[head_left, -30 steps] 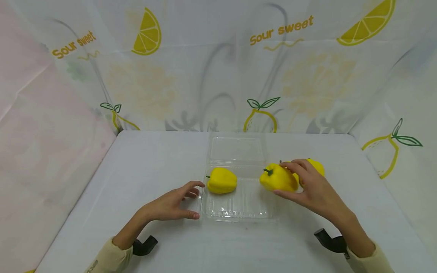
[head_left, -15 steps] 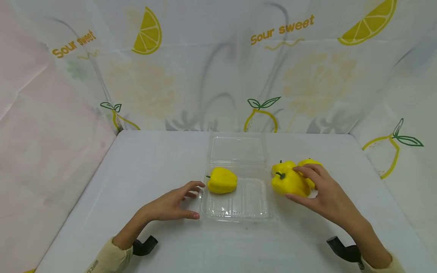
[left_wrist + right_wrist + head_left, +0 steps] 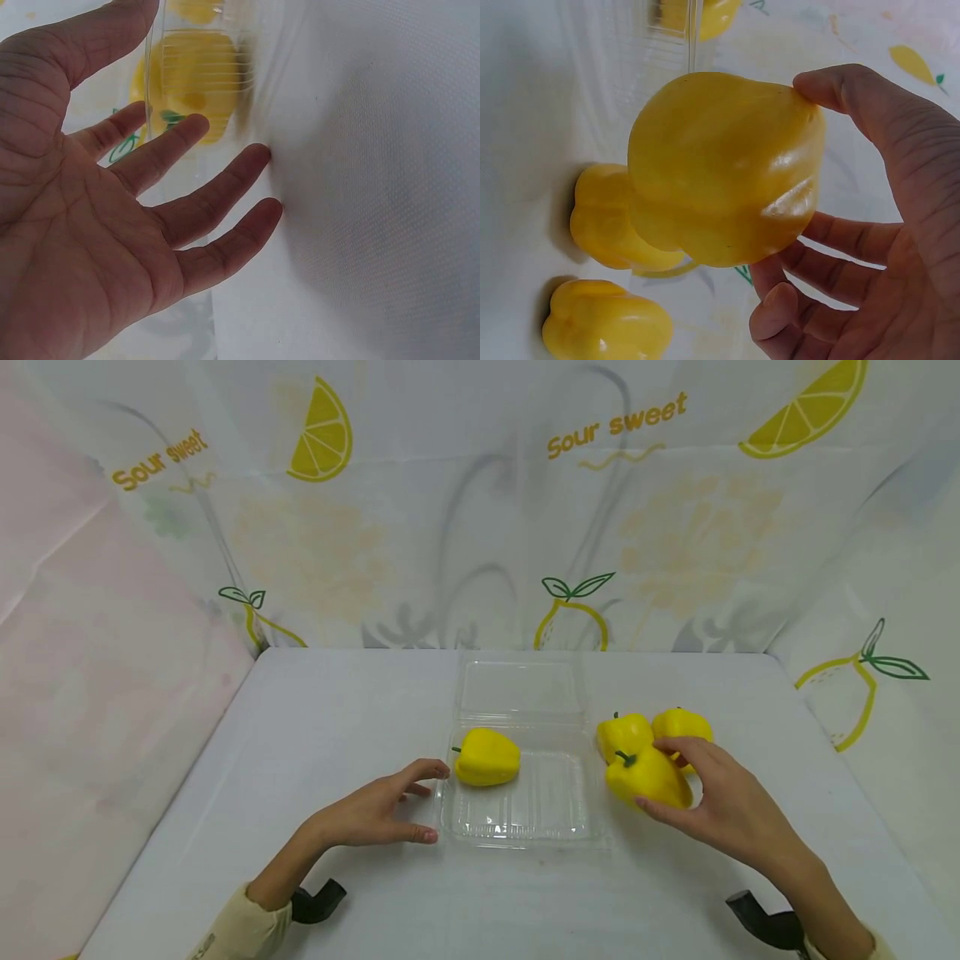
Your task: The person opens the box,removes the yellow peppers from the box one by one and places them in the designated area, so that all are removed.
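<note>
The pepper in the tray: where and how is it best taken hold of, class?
Grip the pepper across its rounded body, near side to far side, coming from above. It lies on its side, stem pointing towards the left edge of the tray, and the lid lies open behind, so above seems the freest approach.

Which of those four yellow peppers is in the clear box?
The leftmost pepper, its stem pointing left: only it lies in the clear box. The right hand holds another pepper; two others sit right of the box.
</note>
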{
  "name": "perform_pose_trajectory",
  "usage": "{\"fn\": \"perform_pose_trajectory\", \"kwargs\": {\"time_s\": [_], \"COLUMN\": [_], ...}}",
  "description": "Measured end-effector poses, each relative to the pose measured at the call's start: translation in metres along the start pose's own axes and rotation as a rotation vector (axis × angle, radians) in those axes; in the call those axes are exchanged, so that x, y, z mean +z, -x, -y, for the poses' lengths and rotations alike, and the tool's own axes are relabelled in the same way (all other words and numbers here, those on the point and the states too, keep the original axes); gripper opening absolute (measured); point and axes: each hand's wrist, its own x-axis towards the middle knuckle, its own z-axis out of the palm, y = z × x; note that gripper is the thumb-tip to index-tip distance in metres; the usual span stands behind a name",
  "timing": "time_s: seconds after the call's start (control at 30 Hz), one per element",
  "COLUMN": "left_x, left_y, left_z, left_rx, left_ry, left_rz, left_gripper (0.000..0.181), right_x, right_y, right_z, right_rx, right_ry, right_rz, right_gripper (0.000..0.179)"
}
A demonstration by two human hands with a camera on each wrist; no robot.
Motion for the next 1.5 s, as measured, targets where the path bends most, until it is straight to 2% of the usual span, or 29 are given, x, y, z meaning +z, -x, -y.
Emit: {"fn": "perform_pose_trajectory", "kwargs": {"time_s": [0.3,0.53,0.63,0.97,1.23,1.5], "left_x": [0.002,0.001,0.001,0.001,0.000,0.000], "left_y": [0.000,0.000,0.000,-0.001,0.000,0.001], "left_z": [0.001,0.000,0.000,0.000,-0.002,-0.002], "left_rx": [-0.001,0.007,0.010,0.001,-0.002,0.008], "left_ry": [0.006,-0.004,-0.009,-0.019,-0.014,-0.019], "left_rz": [0.003,0.000,0.001,0.000,0.003,0.002], "left_gripper": [0.079,0.079,0.079,0.080,0.081,0.081], "right_x": [-0.001,-0.002,0.000,0.008,0.015,0.019], "right_y": [0.006,0.007,0.006,0.006,0.004,0.004], "right_z": [0.002,0.004,0.005,0.004,0.005,0.004], "right_rx": [0.055,0.178,0.208,0.245,0.305,0.329], "right_ry": [0.036,0.017,0.014,0.015,0.021,0.010], "right_rz": [0.067,0.189,0.215,0.231,0.258,0.265], "right_gripper": [0.064,0.062,0.061,0.060,0.067,0.070]}}
